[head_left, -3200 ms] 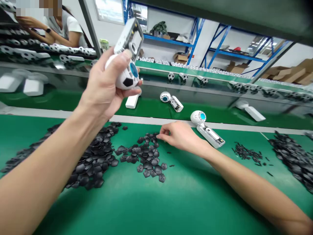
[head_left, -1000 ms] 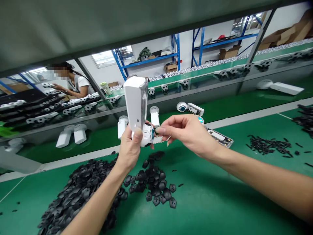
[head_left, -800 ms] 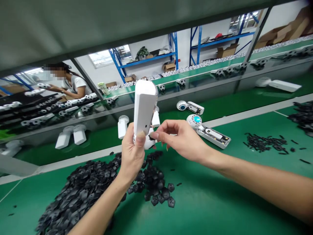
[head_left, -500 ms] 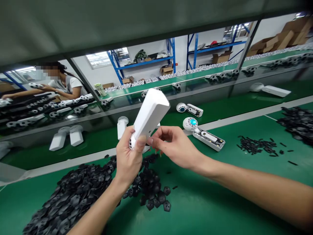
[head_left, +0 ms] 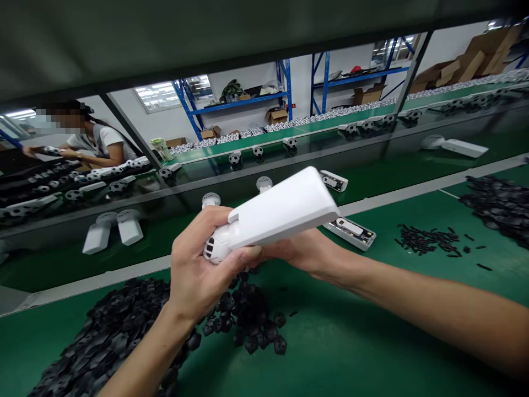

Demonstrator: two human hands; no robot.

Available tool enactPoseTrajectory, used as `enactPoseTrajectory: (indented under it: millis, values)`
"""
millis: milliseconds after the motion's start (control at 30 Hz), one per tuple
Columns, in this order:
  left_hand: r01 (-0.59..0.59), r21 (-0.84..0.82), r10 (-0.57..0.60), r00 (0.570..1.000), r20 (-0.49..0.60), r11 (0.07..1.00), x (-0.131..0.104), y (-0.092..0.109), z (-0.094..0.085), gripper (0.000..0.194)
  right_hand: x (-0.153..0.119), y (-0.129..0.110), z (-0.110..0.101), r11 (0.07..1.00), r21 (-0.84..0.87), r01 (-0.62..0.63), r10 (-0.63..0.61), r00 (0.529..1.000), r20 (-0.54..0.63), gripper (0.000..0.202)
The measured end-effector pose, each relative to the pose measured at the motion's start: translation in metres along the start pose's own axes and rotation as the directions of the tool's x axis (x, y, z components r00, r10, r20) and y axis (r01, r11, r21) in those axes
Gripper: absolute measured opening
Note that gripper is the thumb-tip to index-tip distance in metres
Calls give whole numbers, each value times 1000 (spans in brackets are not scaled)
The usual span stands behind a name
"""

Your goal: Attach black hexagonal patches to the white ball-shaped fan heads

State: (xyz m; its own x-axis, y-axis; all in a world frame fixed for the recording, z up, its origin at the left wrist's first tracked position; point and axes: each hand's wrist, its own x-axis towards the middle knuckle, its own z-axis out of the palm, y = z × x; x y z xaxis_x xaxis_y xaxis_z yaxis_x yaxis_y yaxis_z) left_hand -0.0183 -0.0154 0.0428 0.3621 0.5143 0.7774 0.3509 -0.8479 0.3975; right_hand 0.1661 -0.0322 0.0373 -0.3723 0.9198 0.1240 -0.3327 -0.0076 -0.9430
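A white handheld fan [head_left: 285, 207] with a rounded, vented head is held by my left hand [head_left: 190, 262], whose fingers and thumb wrap round the head. Its smooth handle points up to the right. Behind and under the handle, my right hand [head_left: 308, 251] has its closed fingertips against the underside near the head. The handle covers most of those fingers, so whatever they pinch is hidden. Below the hands lie loose black five-sided pieces [head_left: 252, 325], part of a larger black heap [head_left: 111, 331] at left.
An opened fan handle [head_left: 353, 232] with inner parts showing lies behind my right wrist. Small black strips [head_left: 430, 240] and another black heap [head_left: 500, 201] are at right. White fans [head_left: 129, 227] rest on the dark green belt. Across it, a co-worker [head_left: 99, 140] handles a football-patterned piece.
The fan has tipped from steep to nearly level, its handle swinging down to the right. My left hand has shifted left, and my right hand is now partly covered by the handle.
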Motion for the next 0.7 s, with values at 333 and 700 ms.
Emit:
enactPoseTrajectory:
  millis: [333, 700]
  values:
    - [65, 32, -66, 998, 11, 997, 2, 17, 3, 40, -1, -3, -12, 989, 7, -151, 149, 982, 112, 21]
    - [288, -133, -297, 953, -57, 948, -1, 16, 14, 49, -7, 8, -10, 926, -324, 192, -201, 980, 6, 42]
